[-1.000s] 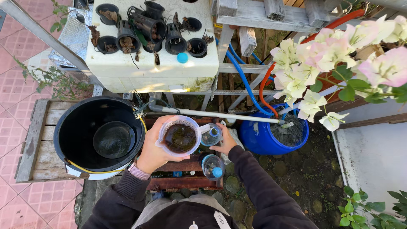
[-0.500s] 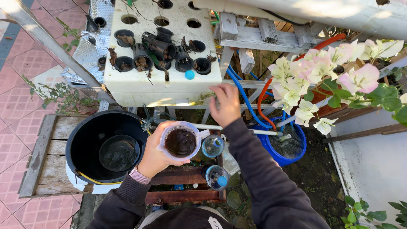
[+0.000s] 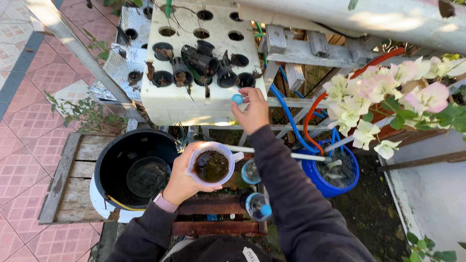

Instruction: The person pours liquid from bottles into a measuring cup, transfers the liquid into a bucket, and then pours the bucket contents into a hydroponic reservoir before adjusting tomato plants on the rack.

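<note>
While the left hand (image 3: 180, 180) wrapped its grip around a clear plastic jug (image 3: 211, 165) of dark brown liquid, the right hand (image 3: 251, 110) pinched a small blue cap (image 3: 237, 99) between thumb and fingertips. That cap sat at the front edge of a white planter box (image 3: 194, 104) studded with black net pots (image 3: 183, 73). Just left of the jug-holding grip stood a black bucket (image 3: 114, 160) on a wooden pallet (image 3: 68, 167). Below and right of the jug stood two clear bottles (image 3: 256, 204), one blue-capped.

Left grip (image 3: 182, 182) clasped, right grip (image 3: 250, 110) pinching
</note>
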